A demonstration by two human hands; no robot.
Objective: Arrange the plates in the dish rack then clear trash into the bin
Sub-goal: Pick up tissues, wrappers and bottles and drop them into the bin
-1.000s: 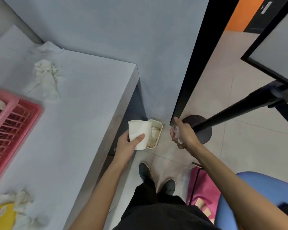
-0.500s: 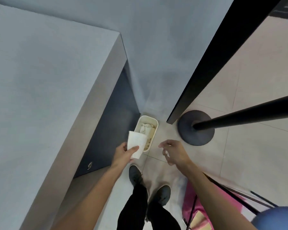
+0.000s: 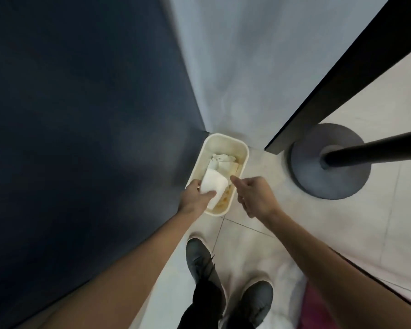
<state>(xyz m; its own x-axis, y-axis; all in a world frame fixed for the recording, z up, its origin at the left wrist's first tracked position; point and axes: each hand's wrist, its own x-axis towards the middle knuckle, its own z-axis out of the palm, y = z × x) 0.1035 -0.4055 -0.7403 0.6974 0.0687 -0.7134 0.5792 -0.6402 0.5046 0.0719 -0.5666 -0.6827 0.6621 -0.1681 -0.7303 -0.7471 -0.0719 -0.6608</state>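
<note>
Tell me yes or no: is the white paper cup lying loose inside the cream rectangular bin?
No, the left hand grips the white paper cup over the cream rectangular bin.

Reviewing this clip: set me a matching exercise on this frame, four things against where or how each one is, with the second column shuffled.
Things:
1. paper cup
2. bin
3. right hand
4. stand base

States:
A. dark grey disc, right of the bin
B. holds nothing, beside the bin
C. gripped by the left hand over the bin
D. cream, in the corner, crumpled tissue inside

Pairs: 1-C; 2-D; 3-B; 4-A
</note>
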